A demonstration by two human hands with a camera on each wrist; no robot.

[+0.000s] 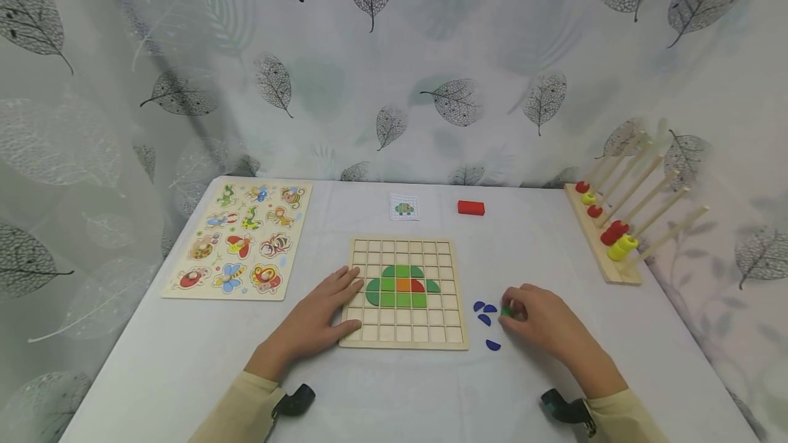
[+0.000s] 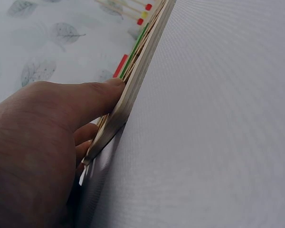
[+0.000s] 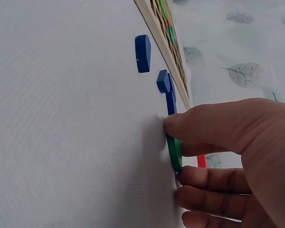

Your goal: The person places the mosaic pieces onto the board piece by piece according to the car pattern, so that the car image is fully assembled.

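A square wooden grid board (image 1: pixel 403 333) lies mid-table, with green, orange and red pieces set in its cells in a turtle-like shape. My left hand (image 1: pixel 317 316) rests on the board's left edge, fingers on its top; the left wrist view shows the thumb (image 2: pixel 97 95) along the rim. To the right of the board, my right hand (image 1: pixel 542 320) pinches a green piece (image 3: pixel 174 154) between thumb and fingers, close to the cloth. Several blue half-round pieces (image 1: pixel 493 345) lie between this hand and the board; one blue piece (image 3: pixel 143 53) shows well apart in the right wrist view.
A small pattern card (image 1: pixel 404 208) and a red block (image 1: pixel 470 208) lie behind the board. An insect picture puzzle (image 1: pixel 237 241) is at the left. A wooden stand with pegs (image 1: pixel 606 245) and red and yellow beads stands at the right. A leaf-print curtain (image 1: pixel 394 67) hangs behind.
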